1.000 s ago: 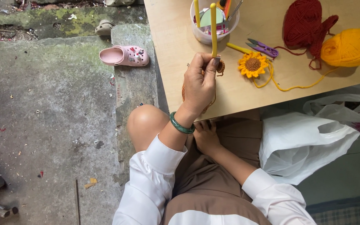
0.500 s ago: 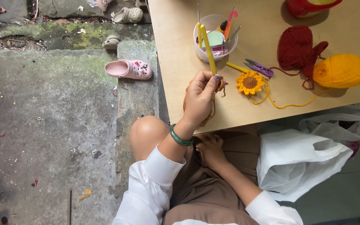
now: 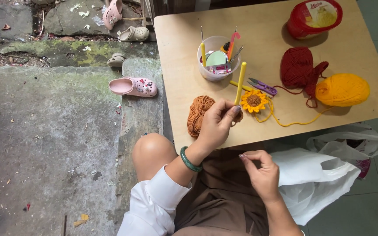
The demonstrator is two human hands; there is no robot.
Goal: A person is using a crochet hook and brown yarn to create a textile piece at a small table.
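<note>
My left hand (image 3: 215,124), with a green bangle at the wrist, is shut on a yellow crochet hook (image 3: 240,81) held upright over the near edge of the wooden table (image 3: 184,83). A brown yarn ball (image 3: 196,114) lies right beside that hand. Just past the hook lies a crocheted sunflower (image 3: 253,101) with a yellow strand trailing from it. My right hand (image 3: 261,175) hovers over my lap below the table edge, thumb and fingertips pinched together. No thread shows between them.
On the table stand a clear cup (image 3: 215,65) of hooks and tools, purple snips (image 3: 263,86), a dark red yarn ball (image 3: 297,67), a yellow yarn ball (image 3: 342,89) and a red tub (image 3: 313,18). A white plastic bag (image 3: 316,179) sits at my right. A pink clog (image 3: 132,86) lies on the concrete.
The view has tilted up to take in more of the table. My right hand has come out from under the table edge, and the brown yarn ball now shows beside my left hand.
</note>
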